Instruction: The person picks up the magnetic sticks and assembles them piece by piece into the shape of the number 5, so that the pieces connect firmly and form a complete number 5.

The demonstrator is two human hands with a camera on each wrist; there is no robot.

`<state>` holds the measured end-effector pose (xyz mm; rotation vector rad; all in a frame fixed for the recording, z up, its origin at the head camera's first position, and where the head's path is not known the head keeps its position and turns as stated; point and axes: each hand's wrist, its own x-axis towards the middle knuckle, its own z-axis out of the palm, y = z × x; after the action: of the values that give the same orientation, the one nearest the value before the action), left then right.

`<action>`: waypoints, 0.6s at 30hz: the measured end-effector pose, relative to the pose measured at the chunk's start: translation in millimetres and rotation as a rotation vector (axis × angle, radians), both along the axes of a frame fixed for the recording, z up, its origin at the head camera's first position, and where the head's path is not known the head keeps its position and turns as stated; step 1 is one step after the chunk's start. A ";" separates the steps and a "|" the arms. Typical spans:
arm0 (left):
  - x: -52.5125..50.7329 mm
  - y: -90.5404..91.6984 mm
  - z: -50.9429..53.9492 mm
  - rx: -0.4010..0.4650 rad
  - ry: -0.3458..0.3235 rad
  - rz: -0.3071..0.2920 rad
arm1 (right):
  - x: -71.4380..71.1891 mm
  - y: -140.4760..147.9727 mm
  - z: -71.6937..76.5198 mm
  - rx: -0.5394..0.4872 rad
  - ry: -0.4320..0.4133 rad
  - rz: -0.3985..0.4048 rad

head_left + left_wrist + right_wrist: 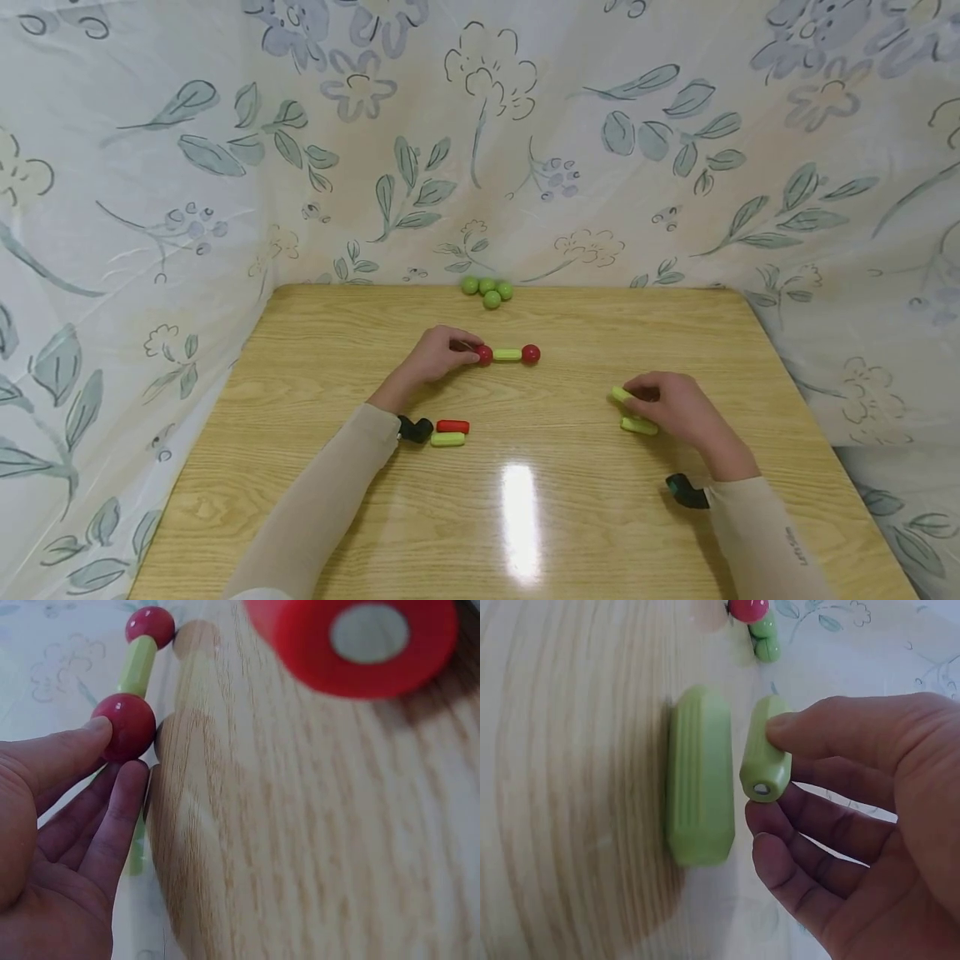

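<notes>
My left hand [437,357] pinches a glossy red ball [129,733] between thumb and fingers. That ball sits at the left end of a row on the table, touching a yellow-green magnetic rod [507,355]; a second red ball [531,354] is at the rod's other end. Over on the right, my right hand [678,408] holds another yellow-green rod [759,754] between thumb and fingertips, with a silvery magnet showing in its end. Just below it on the table lies a similar yellow-green rod [699,780].
Near the left wrist lie a red rod [453,427] and a yellow-green rod [448,439] side by side. Several green balls [491,299] cluster at the back edge of the wooden table [585,517], against a floral cloth [525,167].
</notes>
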<state>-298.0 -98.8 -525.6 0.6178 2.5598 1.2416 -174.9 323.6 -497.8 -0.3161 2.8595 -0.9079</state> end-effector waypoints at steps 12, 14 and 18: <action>1.4 0.7 2.2 -0.002 -0.004 -0.002 | -0.6 -22.4 5.2 -0.110 -0.037 0.021; 1.7 1.0 2.8 -0.003 -0.006 -0.003 | -0.6 -28.4 6.0 -0.132 -0.044 0.035; 2.2 1.6 4.3 -0.008 -0.004 -0.004 | -1.7 -39.8 7.0 -0.155 -0.044 0.036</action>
<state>-295.9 -97.2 -521.2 0.6179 2.5571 1.2297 -176.6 283.8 -490.8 -0.3576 2.7404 -1.1177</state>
